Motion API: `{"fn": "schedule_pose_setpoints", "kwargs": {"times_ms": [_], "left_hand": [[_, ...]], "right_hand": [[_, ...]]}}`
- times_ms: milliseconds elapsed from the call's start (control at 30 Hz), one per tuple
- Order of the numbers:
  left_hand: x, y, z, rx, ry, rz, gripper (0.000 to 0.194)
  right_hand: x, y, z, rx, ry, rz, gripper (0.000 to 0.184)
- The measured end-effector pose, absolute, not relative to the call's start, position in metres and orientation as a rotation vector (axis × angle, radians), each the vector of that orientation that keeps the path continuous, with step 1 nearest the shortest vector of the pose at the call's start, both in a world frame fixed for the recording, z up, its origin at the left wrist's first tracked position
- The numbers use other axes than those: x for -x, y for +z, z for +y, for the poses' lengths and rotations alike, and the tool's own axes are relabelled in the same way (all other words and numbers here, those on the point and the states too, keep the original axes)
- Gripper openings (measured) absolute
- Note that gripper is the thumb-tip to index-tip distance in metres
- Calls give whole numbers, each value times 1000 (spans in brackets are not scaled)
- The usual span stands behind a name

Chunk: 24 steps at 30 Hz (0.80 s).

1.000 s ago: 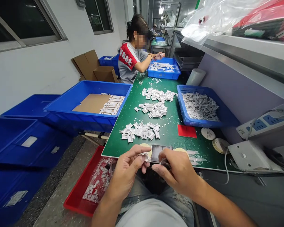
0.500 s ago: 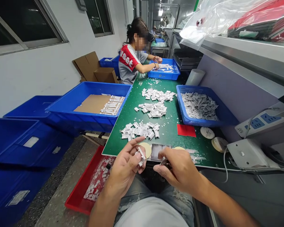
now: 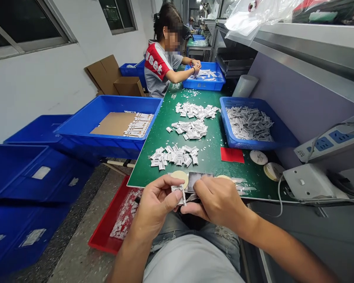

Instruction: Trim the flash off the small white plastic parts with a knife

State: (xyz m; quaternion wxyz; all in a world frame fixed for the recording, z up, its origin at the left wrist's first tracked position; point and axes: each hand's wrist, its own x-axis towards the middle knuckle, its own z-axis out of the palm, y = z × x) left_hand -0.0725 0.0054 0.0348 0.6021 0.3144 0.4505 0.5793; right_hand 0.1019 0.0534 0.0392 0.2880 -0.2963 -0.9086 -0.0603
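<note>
My left hand [image 3: 155, 202] pinches a small white plastic part [image 3: 179, 193] between thumb and fingers, just over the table's near edge. Close beside it, my right hand [image 3: 221, 198] is closed on a small metal tool [image 3: 191, 197], mostly covered by the fingers. Its tip reaches the right side of the plastic part; whether they touch I cannot tell. Behind my hands lie a round cream disc [image 3: 179, 179] and a dark grey plate [image 3: 200, 180]. The nearest pile of white plastic parts [image 3: 177, 156] rests farther up the green table [image 3: 212, 157].
Two more piles of white parts [image 3: 191, 129] lie beyond. A blue basket [image 3: 233, 143] full of white parts stands right, near a red card [image 3: 232, 155]. At left are a blue bin [image 3: 106, 137] and a red tray [image 3: 102, 239]. A co-worker [image 3: 162, 59] sits at the far side.
My right hand has moved left, bringing the metal tool up to the white part. My left hand has turned the part. The whole view has shifted slightly upward.
</note>
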Motion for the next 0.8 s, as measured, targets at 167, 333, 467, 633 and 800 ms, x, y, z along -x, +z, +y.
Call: {"fn": "schedule_pose_setpoints", "kwargs": {"times_ms": [167,333,467,633,800], "left_hand": [[72,34,6,-728,1328,1071,21],[71,36,7,-701,1334,1091,22],[70,36,8,-697,1335,1104,22],[73,32,8,-686,1349,1102,23],[74,30,8,-704,1335,1102,22]], "right_hand": [[-102,38,54,827,-196,-2429,60],[-101,38,54,830,-207,-2431,59],[-101,36,54,831,-202,-2422,58],[-101,32,53,827,-207,-2436,58],[-101,30,52,824,-191,-2422,58]]}}
